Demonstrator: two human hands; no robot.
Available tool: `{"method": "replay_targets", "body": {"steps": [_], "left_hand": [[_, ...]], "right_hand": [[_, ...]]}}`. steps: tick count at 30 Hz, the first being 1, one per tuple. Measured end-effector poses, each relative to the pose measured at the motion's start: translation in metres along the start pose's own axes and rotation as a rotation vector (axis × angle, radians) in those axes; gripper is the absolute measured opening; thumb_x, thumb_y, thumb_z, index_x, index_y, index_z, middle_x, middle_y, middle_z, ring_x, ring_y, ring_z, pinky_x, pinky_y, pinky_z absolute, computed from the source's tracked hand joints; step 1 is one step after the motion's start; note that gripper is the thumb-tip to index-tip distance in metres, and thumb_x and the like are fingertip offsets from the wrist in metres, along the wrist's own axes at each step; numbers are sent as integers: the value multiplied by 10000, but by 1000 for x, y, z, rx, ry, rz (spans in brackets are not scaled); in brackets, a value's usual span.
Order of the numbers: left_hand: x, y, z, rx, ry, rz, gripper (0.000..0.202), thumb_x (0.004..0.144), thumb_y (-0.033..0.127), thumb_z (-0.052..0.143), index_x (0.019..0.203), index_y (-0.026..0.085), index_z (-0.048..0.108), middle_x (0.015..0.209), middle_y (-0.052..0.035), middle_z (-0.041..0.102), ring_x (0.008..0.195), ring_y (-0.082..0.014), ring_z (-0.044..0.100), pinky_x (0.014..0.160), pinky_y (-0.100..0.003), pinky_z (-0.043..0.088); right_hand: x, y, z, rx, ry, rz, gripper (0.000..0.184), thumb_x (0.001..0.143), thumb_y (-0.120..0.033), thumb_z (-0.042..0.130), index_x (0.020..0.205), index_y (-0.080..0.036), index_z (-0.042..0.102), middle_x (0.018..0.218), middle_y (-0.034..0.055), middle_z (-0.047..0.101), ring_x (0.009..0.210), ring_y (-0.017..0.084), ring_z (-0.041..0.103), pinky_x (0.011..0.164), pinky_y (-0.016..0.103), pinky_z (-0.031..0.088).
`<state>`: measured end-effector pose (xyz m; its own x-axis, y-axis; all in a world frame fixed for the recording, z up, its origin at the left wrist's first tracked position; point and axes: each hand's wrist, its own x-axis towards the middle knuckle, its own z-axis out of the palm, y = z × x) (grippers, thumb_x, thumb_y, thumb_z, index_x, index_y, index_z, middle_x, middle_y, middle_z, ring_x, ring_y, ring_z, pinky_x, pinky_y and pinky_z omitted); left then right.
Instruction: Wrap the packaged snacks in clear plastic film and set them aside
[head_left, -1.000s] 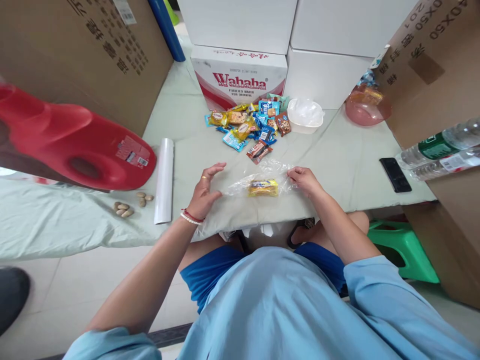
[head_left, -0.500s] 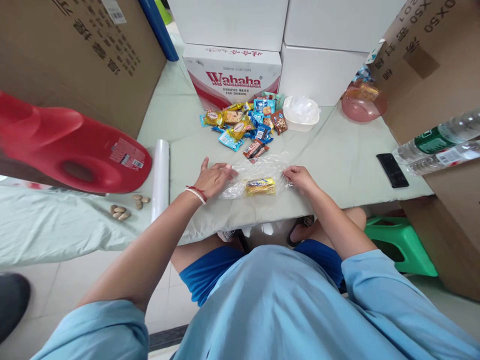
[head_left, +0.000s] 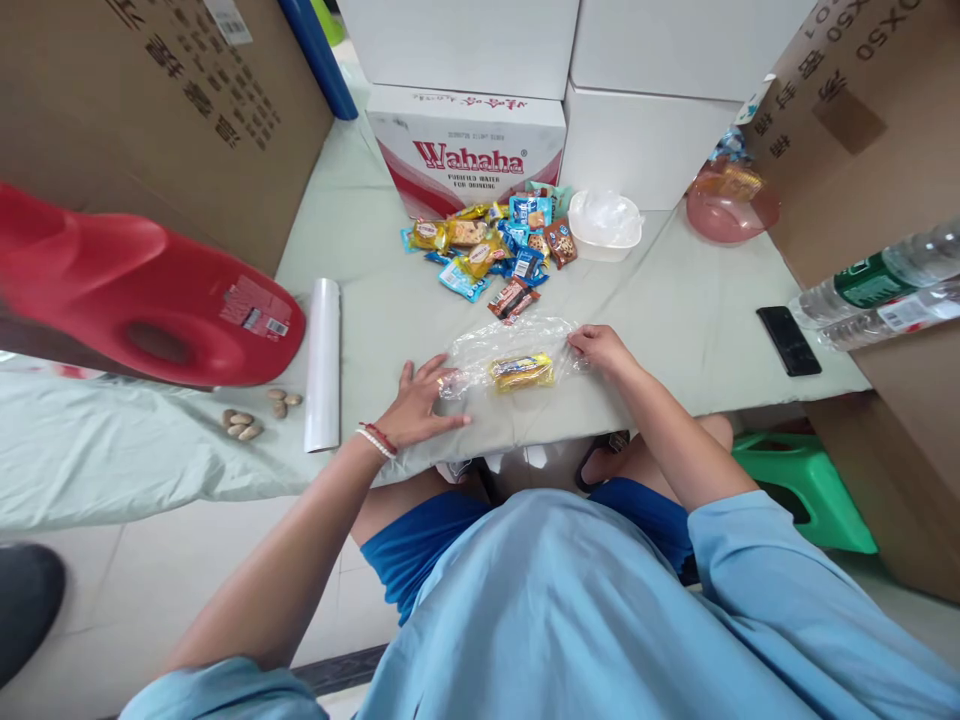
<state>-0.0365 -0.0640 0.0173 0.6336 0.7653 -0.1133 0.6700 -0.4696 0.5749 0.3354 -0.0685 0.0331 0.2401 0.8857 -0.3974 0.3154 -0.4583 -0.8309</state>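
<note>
In front of me a yellow-wrapped snack (head_left: 523, 372) lies on a crumpled clear sheet of plastic film (head_left: 517, 335). My right hand (head_left: 598, 347) pinches the film's right edge between thumb and fingers. At the other side, my left hand (head_left: 420, 402) rests on the table with thumb and fingers spread, its fingertips touching the film's left edge. Past the film sit two brown snack packets (head_left: 513, 298) and a pile of colourful wrapped snacks (head_left: 487, 250).
A roll of film (head_left: 323, 365) lies left, near several brown nut-like pieces (head_left: 241, 424) and a red jug (head_left: 150, 290). Behind the snacks stand a white bowl (head_left: 604, 226) and a Wahaha box (head_left: 469, 150). On the right are a pink bowl (head_left: 731, 215), a phone (head_left: 787, 340) and water bottles (head_left: 870, 285).
My left hand has moved left and toward me off the film, its fingers spreading. The film's left part has shifted, while my right hand stays at the right edge.
</note>
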Motion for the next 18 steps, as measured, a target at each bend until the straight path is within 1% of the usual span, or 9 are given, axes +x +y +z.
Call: {"method": "replay_targets", "body": {"steps": [2,4,5,7,10,13,14,16,18], "left_hand": [[5,7,8,-60,113,-74,416,917,601,548,1040,259,749,1341,-96,726,1563,-389,361,1270,-763,4],[11,11,15,-136,219,-164,492,997,541,394,731,250,687,1155,-66,786,1519,-339,440,1291,-720,13],[13,12,19,-172,264,-208,526,1006,516,365,639,244,625,1083,-59,796,1494,-322,473,1302,-698,29],[15,14,24,-219,336,-281,506,987,501,410,575,239,542,1024,-49,802,1449,-310,521,1312,-669,65],[16,15,29,-200,437,-377,415,935,471,533,591,241,507,1024,-52,796,1384,-321,562,1305,-648,138],[15,17,29,-77,596,-483,208,848,433,647,756,252,602,1102,-107,739,1327,-364,561,1239,-620,300],[14,19,29,-28,652,-498,197,816,427,683,868,241,643,1157,-135,706,1308,-385,552,1201,-619,347],[14,24,28,54,742,-484,371,789,406,717,1089,194,661,1247,-191,629,1278,-421,524,1137,-638,386],[13,32,27,117,789,-425,436,827,345,682,1226,176,643,1289,-213,583,1285,-439,488,1113,-669,363]], "right_hand": [[0,1,0,-39,1,0,286,886,-443,642,742,-199,597,589,-48,499,486,94,365,478,244,283],[1,3,0,-92,13,-4,334,911,-472,613,713,-208,567,582,-50,483,499,98,369,495,248,294],[1,5,0,-125,23,-7,350,919,-475,605,696,-210,551,579,-50,475,509,101,371,508,250,297],[0,9,-1,-201,46,-17,361,924,-459,612,673,-212,535,579,-45,474,538,109,381,538,257,298],[-3,12,-6,-322,77,-36,292,879,-378,692,677,-205,570,626,-18,531,616,136,436,598,271,305],[-4,4,-11,-552,171,-114,108,845,-298,728,849,-202,679,833,43,658,755,186,528,676,286,344],[-4,-2,-12,-632,212,-170,121,867,-296,705,943,-202,703,929,71,685,808,208,556,704,297,366],[1,-19,-9,-743,243,-339,210,935,-297,620,1087,-185,713,1071,124,698,925,255,593,781,331,415],[9,-37,2,-784,159,-542,246,962,-262,566,1120,-156,721,1113,154,701,1026,293,596,892,373,438]]}}
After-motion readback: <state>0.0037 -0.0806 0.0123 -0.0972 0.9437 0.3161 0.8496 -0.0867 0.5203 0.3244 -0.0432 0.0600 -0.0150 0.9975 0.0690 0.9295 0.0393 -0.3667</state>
